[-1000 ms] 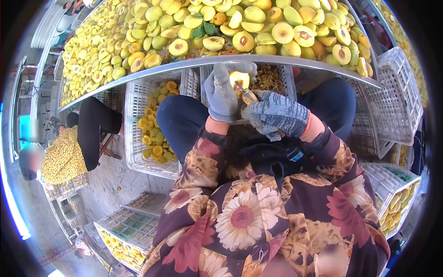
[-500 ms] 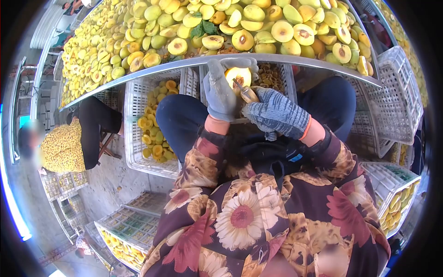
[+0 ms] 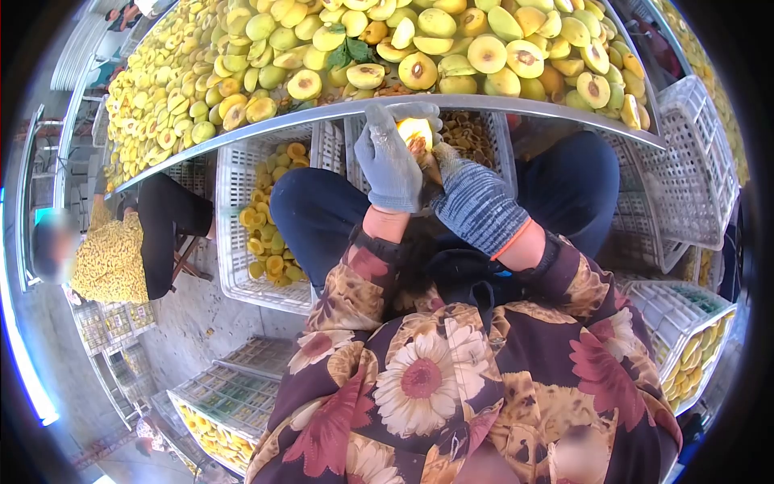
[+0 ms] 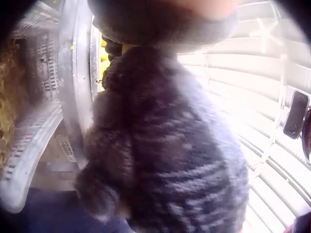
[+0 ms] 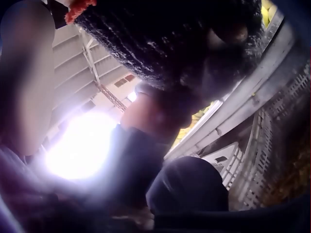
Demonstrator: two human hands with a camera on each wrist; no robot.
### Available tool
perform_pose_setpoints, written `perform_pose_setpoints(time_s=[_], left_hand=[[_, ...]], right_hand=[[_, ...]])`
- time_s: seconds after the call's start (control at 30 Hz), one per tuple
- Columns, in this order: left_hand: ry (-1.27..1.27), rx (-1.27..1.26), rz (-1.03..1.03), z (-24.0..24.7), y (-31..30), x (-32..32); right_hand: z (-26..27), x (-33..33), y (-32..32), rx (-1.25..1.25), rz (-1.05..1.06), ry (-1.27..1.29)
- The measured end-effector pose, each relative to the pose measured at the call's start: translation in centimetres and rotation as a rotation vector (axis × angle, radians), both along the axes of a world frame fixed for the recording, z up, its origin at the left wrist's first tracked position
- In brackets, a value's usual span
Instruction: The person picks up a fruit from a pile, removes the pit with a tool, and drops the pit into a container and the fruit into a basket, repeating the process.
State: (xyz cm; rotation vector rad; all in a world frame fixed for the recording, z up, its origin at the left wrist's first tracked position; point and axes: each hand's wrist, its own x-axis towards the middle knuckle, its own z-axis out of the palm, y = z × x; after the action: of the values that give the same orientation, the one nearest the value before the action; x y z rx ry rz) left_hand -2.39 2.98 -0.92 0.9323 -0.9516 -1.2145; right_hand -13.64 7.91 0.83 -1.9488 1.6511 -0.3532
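Observation:
In the head view a yellow fruit half (image 3: 414, 131) sits in the grip of the left hand (image 3: 389, 161), gloved in grey, just below the metal table rim. The right hand (image 3: 477, 198), in a blue-grey knitted glove, grips a tool by its wooden handle (image 3: 433, 171) against the fruit's cut face; the tool's tip is hidden. A dark knitted glove (image 4: 170, 141) fills much of the left wrist view, where no fruit can be made out in the hand. The right wrist view shows a dark glove (image 5: 175, 43) at the top, its fingertips unclear.
Halved fruit covers the table, edged by a metal rim (image 3: 322, 110). Under it stand a white crate (image 3: 234, 242) of fruit halves and another with brown pieces (image 3: 468, 137). More crates (image 3: 695, 169) stand at the right. Another person (image 3: 113, 258) sits at the left.
The right hand has turned, its wrist swinging left and downward, and the tool's metal part has gone from sight at the fruit. The left hand stays round the fruit half, only slightly shifted.

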Motion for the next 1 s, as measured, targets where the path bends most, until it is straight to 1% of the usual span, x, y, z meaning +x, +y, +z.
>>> perform_pose_setpoints(time_s=[0.03,0.1,0.17,0.23,0.3,0.37,0.4,0.47,0.5,0.53,0.6,0.7,0.8,0.83,0.9,0.93,1.0], left_hand=[[0.062,0.045,-0.002,0.1,-0.1,-0.2],[-0.086,-0.013,-0.059,-0.1,-0.3,0.3],[-0.137,0.064,-0.083,0.0,-0.5,0.8],[-0.087,0.271,-0.063,0.3,-1.0,1.4],[-0.16,0.049,-0.133,1.8,-0.1,2.2],[-0.059,0.091,-0.252,1.6,-0.1,3.7],[-0.011,0.116,-0.309,1.5,-0.1,4.4],[-0.163,0.072,-0.307,1.6,-0.7,4.6],[-0.142,0.068,-0.264,1.9,-0.5,4.8],[-0.158,0.171,-0.29,2.3,-0.1,4.9],[-0.787,-0.371,-0.204,2.0,0.2,5.0],[-0.999,-0.505,-0.172,2.8,0.7,6.3],[-1.19,-0.434,-0.236,2.3,1.5,6.7],[-1.254,-0.365,-0.248,2.3,1.9,6.7],[-1.32,-0.279,-0.126,2.4,2.2,7.7],[-1.357,-0.243,-0.071,2.6,2.0,8.8],[-1.457,-0.258,0.218,2.7,1.5,12.9]], right_hand=[[-0.8,-0.1,-0.1,-0.073,0.0,0.048],[-3.0,-0.8,-0.8,-0.22,-0.001,0.143],[-2.4,-1.5,-1.3,-0.22,0.018,0.165],[-1.4,-2.3,-1.8,-0.277,0.008,0.187],[-1.7,-2.8,-1.8,-0.431,-0.015,0.168],[-2.1,-2.9,-1.8,-0.563,-0.016,0.164],[-2.0,-2.7,-1.8,-0.534,0.002,0.165],[-1.0,-2.8,-1.8,-0.49,0.032,0.188],[-1.0,-2.6,-1.7,-0.537,0.042,0.178],[-1.4,-2.4,-2.2,-0.454,0.075,0.108],[-1.4,-1.9,-2.2,-0.398,0.1,0.137],[-0.3,-0.7,-2.3,-0.272,0.083,0.185],[-1.9,-1.2,-2.0,-0.287,0.16,0.175],[-2.9,-1.4,-2.4,-0.201,0.156,0.27],[-8.4,-4.1,-2.9,-0.063,0.161,0.387],[-10.0,-4.8,-3.2,0.005,0.155,0.439],[-7.4,-4.8,-3.3,0.094,0.148,0.474]])
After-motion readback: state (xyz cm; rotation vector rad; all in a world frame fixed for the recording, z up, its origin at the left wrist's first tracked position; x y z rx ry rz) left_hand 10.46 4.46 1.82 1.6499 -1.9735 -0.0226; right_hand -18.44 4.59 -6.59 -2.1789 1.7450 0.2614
